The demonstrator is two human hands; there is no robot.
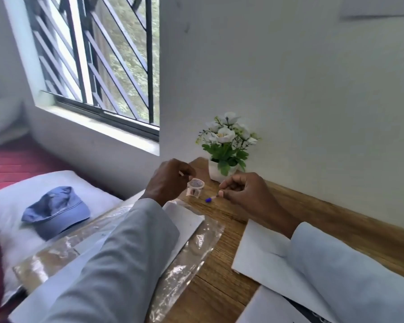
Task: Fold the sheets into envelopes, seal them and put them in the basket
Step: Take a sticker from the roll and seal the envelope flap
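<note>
The folded sheet [259, 250] lies flat on the desk [222, 297] under my right forearm, with what looks like a flap crease across it, so I judge it is at the sealing stage. It is thin white paper: light, limp, quick to crease or slide on the wood. I would take it by an edge or corner and keep it flat. More sheets [187, 223] lie to the left, partly inside a clear plastic sleeve [196, 250] that looks slippery and crinkled; another piece of paper shows at the bottom right edge.

My left hand [166, 180] is curled at a small clear pot [194, 188] near the far edge of the desk. Its grip seems to pinch something pale above the pot, perhaps the lid, though blur leaves me unsure. The pot holds something dark that I cannot identify; I guess paste for sealing. It is small and light, easy to tip, so it is best steadied by its wall.

My right hand [245, 190] has its grip pinched on a thin stick with a blue tip [209, 199], the tip low over the desk just beside the pot.

Behind stands a white flowerpot [217, 171] with artificial flowers. A blue cap [56, 207] rests on a pillow [7, 206] on the bed. No basket is in view.
</note>
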